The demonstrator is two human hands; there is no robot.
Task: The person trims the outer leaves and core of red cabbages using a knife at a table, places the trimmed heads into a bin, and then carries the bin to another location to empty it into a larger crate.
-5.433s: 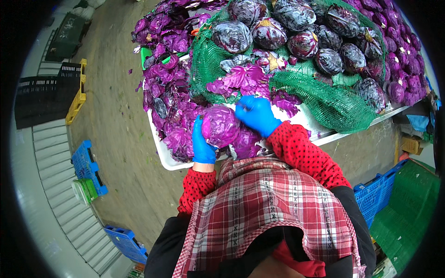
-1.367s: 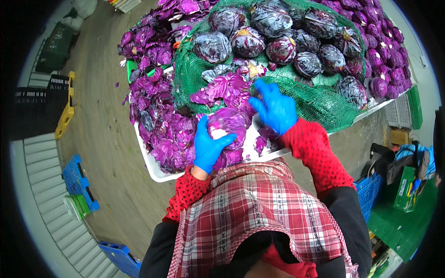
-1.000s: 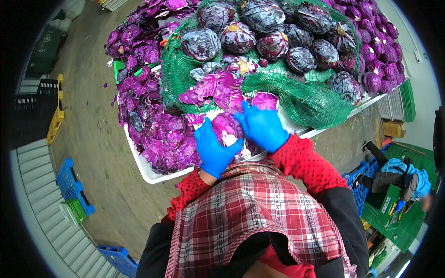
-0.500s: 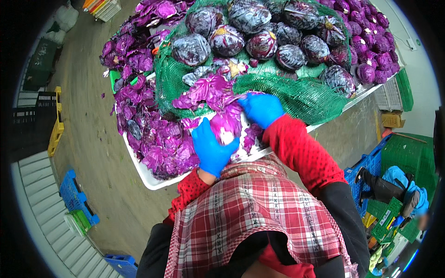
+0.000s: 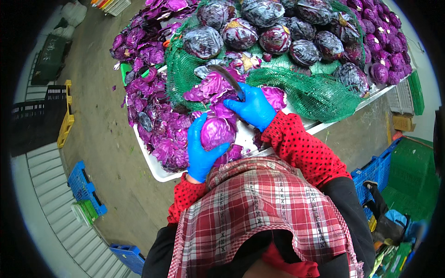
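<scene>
My left hand [image 5: 199,150], in a blue glove, grips a peeled red cabbage [image 5: 217,133], thumb and fingers curved round its near left side. A knife with a dark curved blade [image 5: 228,79] is in my right hand [image 5: 255,107], also blue-gloved, just beyond the cabbage. The blade points up and to the left, over loose cabbage leaves [image 5: 204,90]. The knife's handle is hidden inside my fist. Both hands are above the near edge of a white tray [image 5: 160,175], where trimmed purple leaves [image 5: 162,134] lie heaped to the left.
Whole unpeeled cabbages [image 5: 241,33] lie on green netting [image 5: 301,88] beyond my hands. Peeled cabbages [image 5: 380,46] are piled at the far right. Blue pallets [image 5: 83,190] and a yellow pallet [image 5: 67,118] stand on the floor at left. A person's legs [image 5: 380,199] show at lower right.
My right hand has drawn closer to the cabbage, and the curved blade now shows raised. The cabbage, blurred before, is now still-looking in my left hand. The whole view has shifted slightly.
</scene>
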